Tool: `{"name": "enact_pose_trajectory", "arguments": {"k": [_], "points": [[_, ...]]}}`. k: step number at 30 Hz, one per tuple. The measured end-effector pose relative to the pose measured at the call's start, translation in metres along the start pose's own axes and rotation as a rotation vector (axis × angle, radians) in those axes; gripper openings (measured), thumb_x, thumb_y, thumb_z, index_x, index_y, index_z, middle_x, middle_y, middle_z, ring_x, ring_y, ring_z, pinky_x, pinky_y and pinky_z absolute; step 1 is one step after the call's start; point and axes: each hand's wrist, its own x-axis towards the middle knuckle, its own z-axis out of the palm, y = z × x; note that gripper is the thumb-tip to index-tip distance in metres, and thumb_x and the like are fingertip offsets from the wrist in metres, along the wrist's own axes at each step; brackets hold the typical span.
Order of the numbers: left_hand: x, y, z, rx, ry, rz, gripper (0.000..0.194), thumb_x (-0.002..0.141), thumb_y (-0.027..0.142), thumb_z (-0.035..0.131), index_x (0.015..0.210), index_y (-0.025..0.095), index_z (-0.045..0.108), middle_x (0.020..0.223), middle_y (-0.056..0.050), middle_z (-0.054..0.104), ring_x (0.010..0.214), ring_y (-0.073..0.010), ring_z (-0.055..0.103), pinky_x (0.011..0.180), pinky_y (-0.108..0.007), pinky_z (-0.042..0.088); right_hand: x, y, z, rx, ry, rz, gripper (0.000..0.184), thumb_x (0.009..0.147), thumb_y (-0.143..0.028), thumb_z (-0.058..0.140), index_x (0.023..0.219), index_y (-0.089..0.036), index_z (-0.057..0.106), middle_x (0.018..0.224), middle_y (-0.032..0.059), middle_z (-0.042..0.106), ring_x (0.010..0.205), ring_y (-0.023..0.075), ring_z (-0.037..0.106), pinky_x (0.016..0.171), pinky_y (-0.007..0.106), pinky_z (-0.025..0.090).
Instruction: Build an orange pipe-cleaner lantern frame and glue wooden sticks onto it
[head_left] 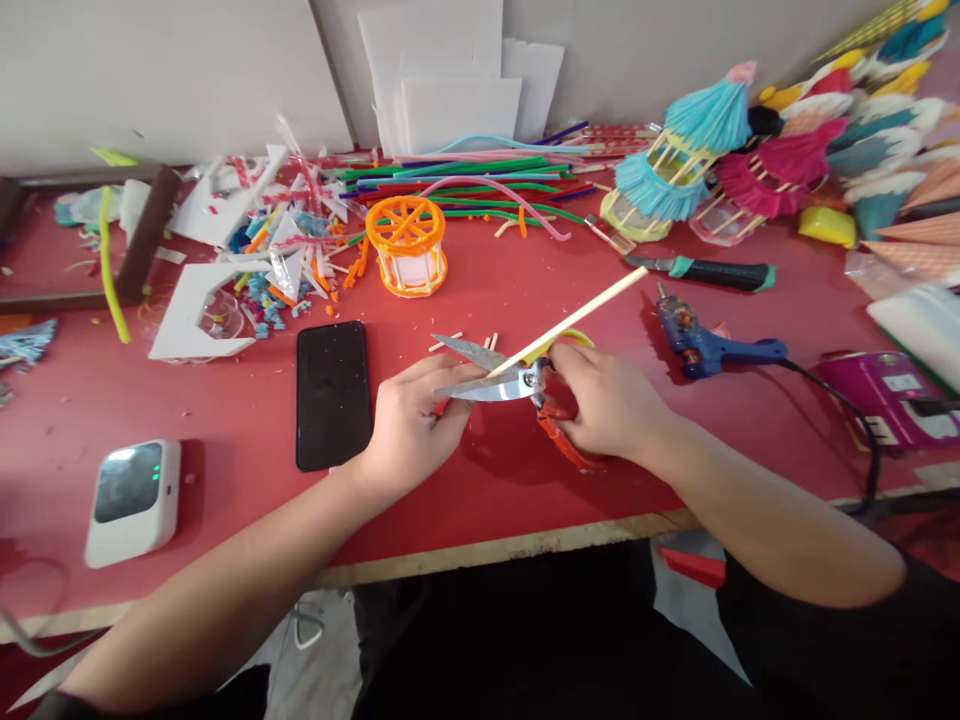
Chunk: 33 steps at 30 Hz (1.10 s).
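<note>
Your arms [262, 562] cross the surface's front edge [525, 546], left hand [416, 425] pinching a stick [577, 321], right hand [611, 400] curled round parted scissors [502, 387].

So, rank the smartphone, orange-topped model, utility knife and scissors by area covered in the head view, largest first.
1. Smartphone
2. Orange-topped model
3. Utility knife
Unsure: scissors; the right hand covers part of them.
</note>
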Motion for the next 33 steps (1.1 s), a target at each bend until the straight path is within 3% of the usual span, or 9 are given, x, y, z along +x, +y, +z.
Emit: {"name": "enact_pose_trajectory", "arguments": {"k": [3,6,11,13,15,21,25,28,33], "points": [[0.001,0.002,0.001,-0.076,-0.017,-0.053,0.029,0.086,0.003,0.052,0.092,0.018,0.075,0.078,-0.002,0.076,0.068,-0.0130,0.071,0.064,-0.023,0.059,0.002,0.001,0.001,0.027,0.059,-0.075,0.033,0.084,-0.049,0.056,0.097,-0.019,0.050,0.091,0.0122,0.059,0.086,0.0287,0.060,0.071,0.040,0.049],[0.001,0.002,0.002,-0.212,-0.006,-0.187,0.022,0.092,0.009,0.053,0.090,0.017,0.072,0.072,-0.001,0.073,0.062,-0.0114,0.069,0.060,-0.021,0.057,0.004,0.005,-0.002,0.067,0.104,-0.092,0.047,0.086,-0.060,0.057,0.106,-0.018,0.051,0.101,0.0167,0.061,0.100,0.0336,0.061,0.081,0.046,0.051],[0.005,-0.005,0.003,-0.294,0.086,-0.393,0.023,0.102,0.029,0.051,0.094,0.016,0.068,0.070,0.000,0.068,0.058,-0.0087,0.063,0.058,-0.019,0.055,0.010,0.018,-0.013,0.205,0.138,0.261,0.046,0.083,-0.069,0.060,0.083,-0.023,0.052,0.067,0.0019,0.057,0.059,0.0192,0.055,0.057,0.032,0.044],[0.005,-0.007,0.002,-0.276,0.089,-0.389,0.024,0.103,0.032,0.051,0.094,0.017,0.068,0.071,0.000,0.067,0.056,-0.0079,0.060,0.055,-0.018,0.053,0.011,0.025,-0.012,0.155,0.164,0.388,0.046,0.081,-0.069,0.063,0.075,-0.024,0.052,0.058,0.0002,0.054,0.053,0.0176,0.052,0.053,0.031,0.041],[0.005,-0.008,0.002,-0.251,0.072,-0.372,0.024,0.103,0.033,0.052,0.096,0.017,0.068,0.073,-0.001,0.069,0.057,-0.0080,0.060,0.055,-0.018,0.051,0.011,0.032,-0.008,0.048,0.190,0.404,0.042,0.080,-0.063,0.066,0.075,-0.024,0.055,0.059,0.0028,0.058,0.055,0.0200,0.054,0.054,0.033,0.042],[0.004,-0.001,0.002,-0.049,-0.005,-0.265,0.017,0.099,0.020,0.053,0.097,0.015,0.069,0.077,-0.002,0.072,0.072,-0.0126,0.069,0.069,-0.023,0.054,0.006,0.037,-0.001,-0.195,0.174,0.336,0.025,0.085,-0.039,0.061,0.091,-0.016,0.067,0.082,0.0135,0.067,0.074,0.0289,0.064,0.069,0.042,0.051],[0.002,-0.001,0.005,0.135,-0.054,-0.095,0.016,0.097,0.015,0.051,0.092,0.015,0.067,0.080,-0.005,0.072,0.074,-0.0156,0.067,0.068,-0.025,0.053,0.000,0.015,-0.017,-0.152,0.344,0.231,0.016,0.090,-0.031,0.054,0.087,-0.020,0.066,0.084,0.0138,0.066,0.084,0.0300,0.064,0.079,0.046,0.052],[0.000,-0.003,0.008,0.282,-0.123,0.025,0.017,0.098,0.014,0.048,0.095,0.014,0.065,0.081,-0.007,0.070,0.074,-0.0182,0.065,0.069,-0.028,0.053,-0.004,-0.003,-0.026,-0.075,0.438,0.045,0.016,0.092,-0.032,0.055,0.083,-0.026,0.067,0.079,0.0097,0.067,0.082,0.0279,0.065,0.080,0.047,0.054],[-0.003,-0.004,0.011,0.418,-0.248,0.240,0.020,0.098,0.012,0.044,0.096,0.012,0.064,0.080,-0.008,0.068,0.071,-0.0197,0.064,0.066,-0.029,0.054,-0.001,-0.016,-0.014,0.024,0.318,-0.285,0.018,0.096,-0.026,0.055,0.095,-0.026,0.073,0.096,0.0048,0.076,0.092,0.0216,0.070,0.085,0.041,0.058]]}}
